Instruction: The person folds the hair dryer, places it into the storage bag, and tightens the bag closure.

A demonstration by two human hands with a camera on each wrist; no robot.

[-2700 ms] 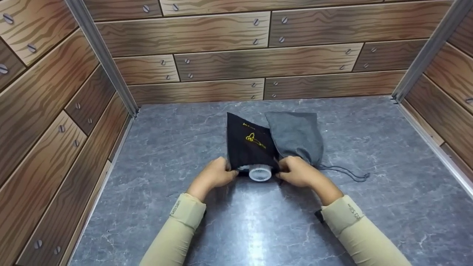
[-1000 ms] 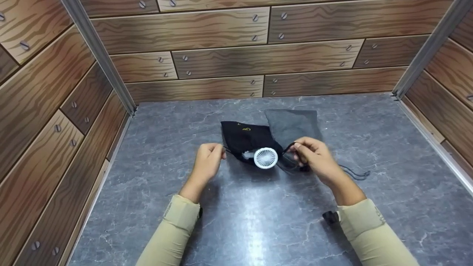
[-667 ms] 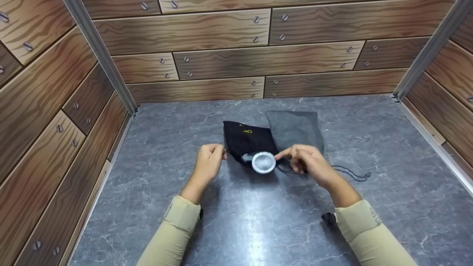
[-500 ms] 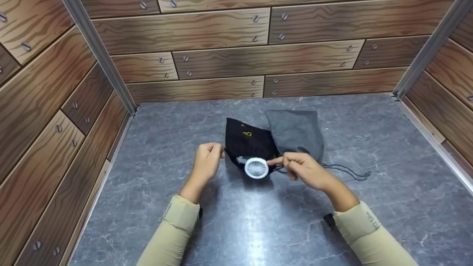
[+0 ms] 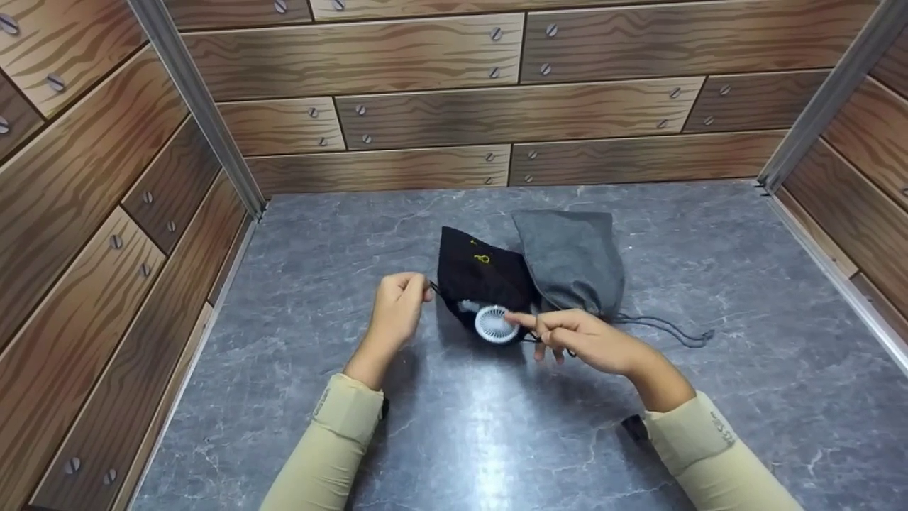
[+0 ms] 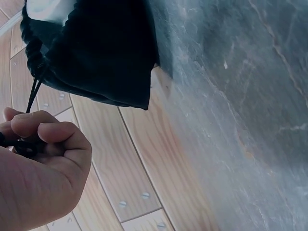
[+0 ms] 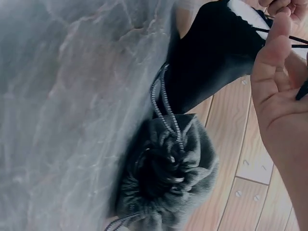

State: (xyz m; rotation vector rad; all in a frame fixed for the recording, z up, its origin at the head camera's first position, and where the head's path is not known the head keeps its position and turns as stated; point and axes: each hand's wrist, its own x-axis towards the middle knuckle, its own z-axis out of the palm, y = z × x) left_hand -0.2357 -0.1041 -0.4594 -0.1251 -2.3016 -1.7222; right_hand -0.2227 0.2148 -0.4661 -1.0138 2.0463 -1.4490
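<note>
A black drawstring pouch (image 5: 482,280) with yellow print lies mid-table, its mouth facing the person. From that mouth sticks a small white handheld fan (image 5: 489,325) with a round grille. My left hand (image 5: 399,305) pinches the pouch's black cord (image 6: 32,96), which is drawn taut from the left of the mouth. My right hand (image 5: 585,342) has its index finger extended onto the right side of the fan's grille. Its other fingers hold the opposite cord (image 7: 299,46), with a dark cord end showing at the palm. The fan's handle is mostly hidden inside the pouch.
A grey drawstring pouch (image 5: 574,259) lies right beside the black one, gathered at its mouth. Its grey cord (image 5: 667,329) trails to the right. Wood-patterned walls (image 5: 425,121) enclose the grey marbled table (image 5: 319,255) at the back and sides.
Both hands have left the pouch's edges and drawn the cords outward. My right index finger has since reached in and pushed the fan leftward and down. The left hand has barely moved lately.
</note>
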